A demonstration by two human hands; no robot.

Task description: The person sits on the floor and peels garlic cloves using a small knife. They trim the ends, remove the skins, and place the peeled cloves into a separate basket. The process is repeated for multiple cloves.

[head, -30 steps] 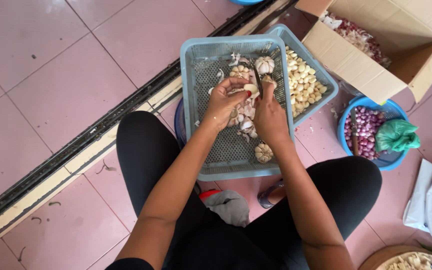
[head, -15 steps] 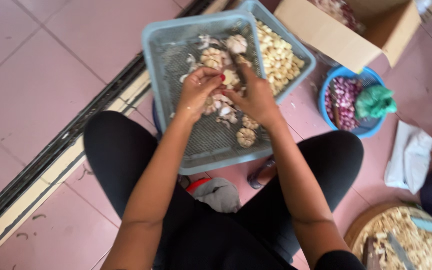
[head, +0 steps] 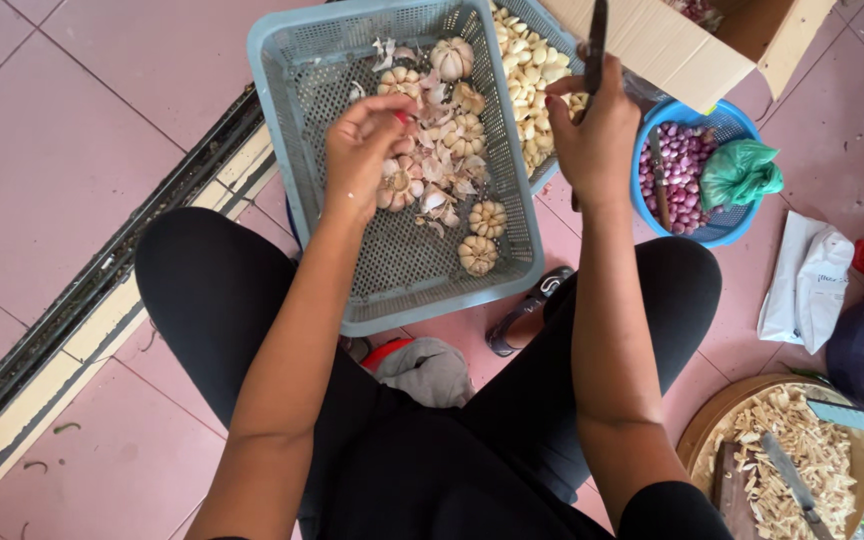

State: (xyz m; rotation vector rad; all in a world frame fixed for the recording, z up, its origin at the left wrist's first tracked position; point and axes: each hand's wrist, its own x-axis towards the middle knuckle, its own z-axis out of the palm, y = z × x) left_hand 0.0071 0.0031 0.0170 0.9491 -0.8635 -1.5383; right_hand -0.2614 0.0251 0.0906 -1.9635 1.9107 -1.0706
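Note:
My left hand (head: pixel 364 150) hovers over the blue plastic basket (head: pixel 302 75), its fingers pinched on a piece of garlic among the garlic bulbs and papery skins (head: pixel 447 150). Off to the right, my right hand (head: pixel 594 125) grips a knife (head: pixel 597 40) with the blade pointing up, over the edge of a second basket filled with peeled garlic cloves (head: pixel 527 65). Two whole bulbs (head: pixel 482 235) lie near the basket's front.
A blue bowl of shallots (head: pixel 687 165) holds a small knife and a green plastic bag (head: pixel 742 172). A cardboard box (head: pixel 692 45) stands behind it. At lower right a wooden board (head: pixel 782 460) carries chopped garlic and a cleaver. A white bag (head: pixel 807 280) lies on the pink tiles.
My right hand has left the garlic pile and moved right with the knife, toward the basket of peeled cloves. My left hand stays in the basket. The view has shifted.

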